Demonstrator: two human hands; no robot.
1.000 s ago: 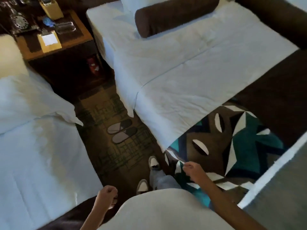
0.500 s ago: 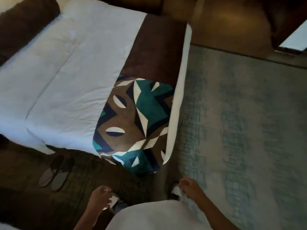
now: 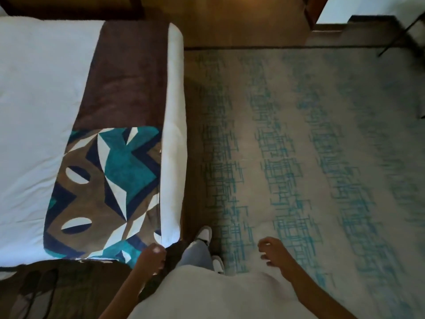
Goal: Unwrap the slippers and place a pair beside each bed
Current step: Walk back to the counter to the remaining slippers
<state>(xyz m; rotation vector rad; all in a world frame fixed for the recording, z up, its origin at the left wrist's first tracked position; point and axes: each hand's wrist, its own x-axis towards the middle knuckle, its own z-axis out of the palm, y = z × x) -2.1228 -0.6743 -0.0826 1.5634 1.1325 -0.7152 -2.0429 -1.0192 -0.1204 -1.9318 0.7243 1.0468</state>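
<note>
One bed (image 3: 41, 107) fills the left of the view, its white cover crossed at the foot by a brown runner (image 3: 122, 72) with a teal, navy and white geometric panel. Right of it spreads a pale carpet (image 3: 322, 157) hatched in blue. A person in a white top and grey trousers stands at the bed's foot corner, white shoes (image 3: 203, 233) on the carpet's edge. A pair of slippers (image 3: 38, 293) lies side by side in shadow on the dark floor beside the bed — lower left. The left hand (image 3: 151, 259) is curled closed; whether it holds anything cannot be told. The right hand (image 3: 274, 253) hangs loose, fingers apart — empty.
</note>
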